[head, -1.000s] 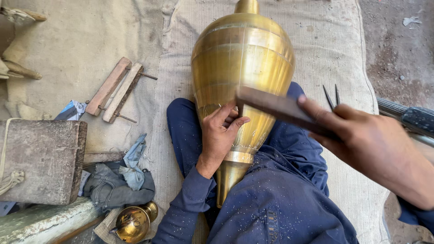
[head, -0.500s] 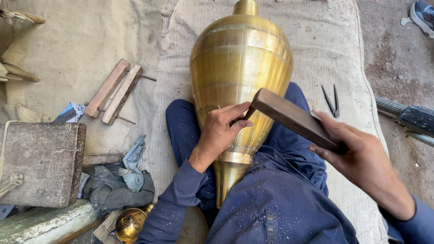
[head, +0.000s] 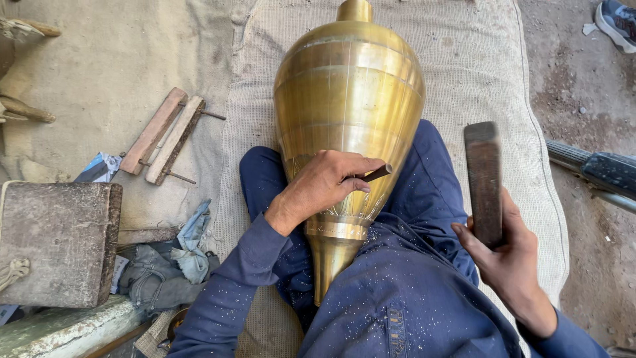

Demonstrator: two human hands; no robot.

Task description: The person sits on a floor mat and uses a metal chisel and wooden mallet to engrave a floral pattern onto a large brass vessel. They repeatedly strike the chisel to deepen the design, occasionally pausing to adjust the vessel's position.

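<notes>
A large brass vase point(head: 349, 99) lies across my lap on my blue-clad legs, its narrow neck pointing toward me. My left hand point(head: 324, 185) rests on the vase's lower body and is shut on a thin dark chisel point(head: 375, 174) whose tip points right. My right hand point(head: 507, 258) is off to the right of the vase, shut on a flat dark wooden striker point(head: 484, 179) held upright, apart from the chisel. Fine engraved lines show on the brass just under my left hand.
A burlap mat point(head: 464, 86) covers the ground under me. Two wooden strips with nails point(head: 163, 138) lie to the left. A worn block point(head: 56, 242), crumpled cloth point(head: 172, 265), a dark tool handle point(head: 596, 172) and a shoe point(head: 619, 23) surround the spot.
My right hand has swung the wooden striker away from the chisel, from touching it to upright at the right. My left hand stays on the vase with the chisel.
</notes>
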